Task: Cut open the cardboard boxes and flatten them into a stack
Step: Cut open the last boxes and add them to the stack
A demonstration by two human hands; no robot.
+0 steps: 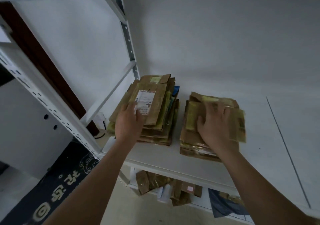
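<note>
Two stacks of flattened brown cardboard boxes lie side by side on a white shelf. The left stack is topped by a piece with a white shipping label. My left hand rests on its near left part, fingers over the label's edge. The right stack carries yellowish tape strips. My right hand lies spread on top of it, fingers fairly straight, pressing down. Neither hand holds a tool, and no knife is in view.
White metal shelf uprights stand at left and back left. More cardboard pieces and a dark blue bag lie on the lower level. A dark mat with printing covers the floor at left. The shelf extends to the right.
</note>
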